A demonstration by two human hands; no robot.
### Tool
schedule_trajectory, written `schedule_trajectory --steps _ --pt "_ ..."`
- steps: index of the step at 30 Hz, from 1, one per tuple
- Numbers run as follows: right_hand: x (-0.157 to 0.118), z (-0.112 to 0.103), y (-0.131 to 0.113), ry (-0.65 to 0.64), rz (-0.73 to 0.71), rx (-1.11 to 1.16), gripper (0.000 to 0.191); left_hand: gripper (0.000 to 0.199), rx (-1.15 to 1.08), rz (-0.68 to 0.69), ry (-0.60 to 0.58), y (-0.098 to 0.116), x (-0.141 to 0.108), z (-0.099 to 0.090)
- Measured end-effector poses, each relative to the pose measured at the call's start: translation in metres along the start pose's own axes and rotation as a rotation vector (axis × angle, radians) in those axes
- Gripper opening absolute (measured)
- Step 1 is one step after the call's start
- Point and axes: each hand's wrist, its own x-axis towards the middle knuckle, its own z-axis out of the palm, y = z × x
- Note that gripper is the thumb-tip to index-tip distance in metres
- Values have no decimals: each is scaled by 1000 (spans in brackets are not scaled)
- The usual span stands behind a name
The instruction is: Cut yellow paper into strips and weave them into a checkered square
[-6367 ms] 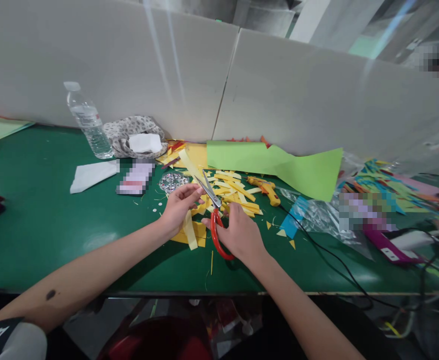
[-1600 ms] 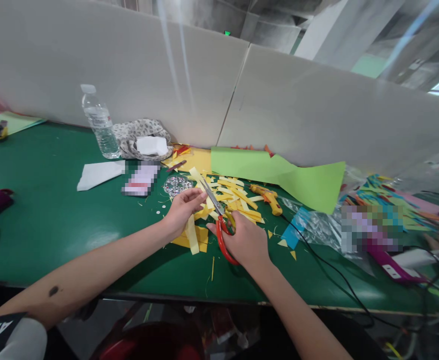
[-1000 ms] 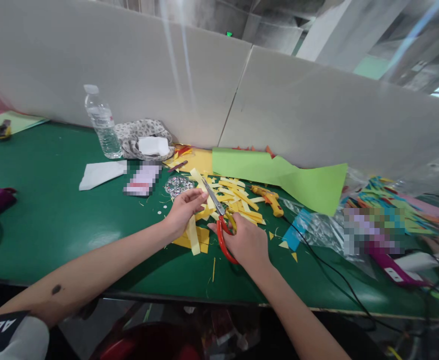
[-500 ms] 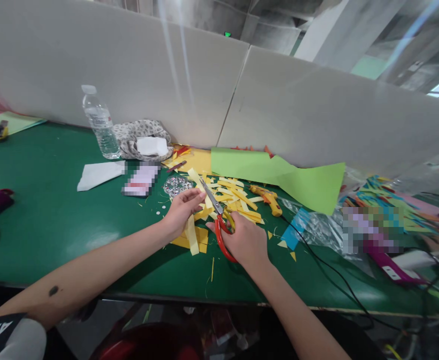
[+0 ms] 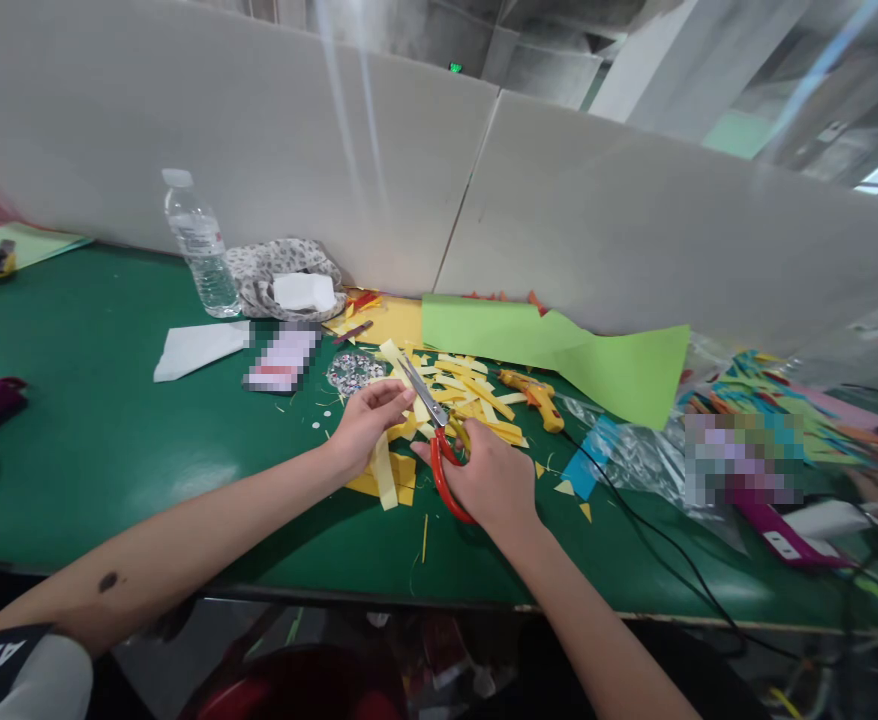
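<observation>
Scissors (image 5: 429,404) and fingertips sat close together over a pale yellow paper strip (image 5: 385,472).
The left hand (image 5: 360,425) pinched the strip between thumb and fingers, its upper end slanting up by the blades and its tail hanging below, while the right hand (image 5: 495,475) gripped the red handles. With the metal so near the pinch, a slight slip could have nicked a fingertip; a slack hold on such limp paper could have bent it and sent the cut crooked. Loose yellow strips (image 5: 476,385) lay just behind, and a low blade tip might have snagged one.
</observation>
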Motion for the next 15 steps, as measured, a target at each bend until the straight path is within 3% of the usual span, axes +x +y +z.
schedule_trajectory --steps 15 --pt "1 5 1 76 -42 -10 49 21 -5 -2 -1 -2 1 -1"
